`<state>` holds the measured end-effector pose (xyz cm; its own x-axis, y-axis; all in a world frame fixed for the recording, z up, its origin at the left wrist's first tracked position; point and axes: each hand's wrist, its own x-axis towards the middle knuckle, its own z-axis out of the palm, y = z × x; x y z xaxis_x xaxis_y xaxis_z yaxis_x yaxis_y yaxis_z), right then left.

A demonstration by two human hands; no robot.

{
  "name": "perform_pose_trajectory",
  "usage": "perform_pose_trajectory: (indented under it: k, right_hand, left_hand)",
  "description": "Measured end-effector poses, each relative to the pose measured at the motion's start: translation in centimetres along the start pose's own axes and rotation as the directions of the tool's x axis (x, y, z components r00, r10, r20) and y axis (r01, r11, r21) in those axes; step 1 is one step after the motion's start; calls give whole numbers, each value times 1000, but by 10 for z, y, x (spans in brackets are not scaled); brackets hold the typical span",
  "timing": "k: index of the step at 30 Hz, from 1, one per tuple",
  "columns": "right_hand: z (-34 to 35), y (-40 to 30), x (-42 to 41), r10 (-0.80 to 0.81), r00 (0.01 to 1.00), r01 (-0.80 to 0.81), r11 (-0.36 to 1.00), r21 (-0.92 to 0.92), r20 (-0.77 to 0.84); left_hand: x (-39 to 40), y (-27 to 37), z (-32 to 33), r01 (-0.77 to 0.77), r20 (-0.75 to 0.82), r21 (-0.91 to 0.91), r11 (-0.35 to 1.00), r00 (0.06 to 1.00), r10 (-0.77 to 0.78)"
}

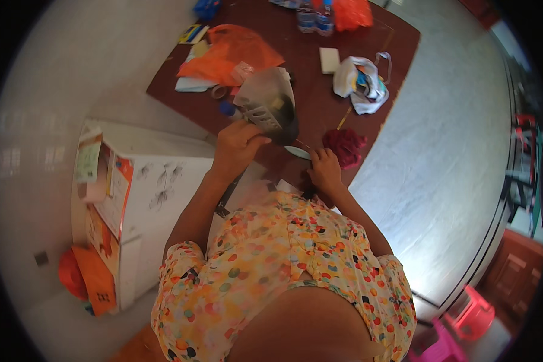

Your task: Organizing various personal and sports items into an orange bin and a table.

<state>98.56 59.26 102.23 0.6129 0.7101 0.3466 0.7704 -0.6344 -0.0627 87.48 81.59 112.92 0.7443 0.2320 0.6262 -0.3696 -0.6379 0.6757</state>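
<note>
My left hand is at the near edge of a dark plastic basket or container with a slotted side; its thumb and fingers are close together, and whether they grip the rim is unclear. Something small and yellow lies inside the container. My right hand rests low over the dark red table, its fingertips at the end of a pale, flat oval thing. A thin line runs near those fingertips. Just right of that hand is a bunched dark red cloth or yarn, with a yellow stick beyond it.
An orange plastic bag, a roll of tape and a blue-capped bottle lie left of the container. Farther right are a white bag and a pale box. Water bottles stand behind. A white cabinet adjoins at left.
</note>
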Motion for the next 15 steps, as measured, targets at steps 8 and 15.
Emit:
perform_pose_trajectory:
  k: [8, 15]
  right_hand:
    - [6, -99, -24, 185, 982, -189, 946, -264, -38]
    - [-46, -165, -18, 177, 928, -67, 945, 321, -328]
  left_hand:
    - [-62, -7, -137, -164, -60, 42, 986, 984, 166]
    - [-88, 4, -182, -89, -61, -108, 990, 995, 83]
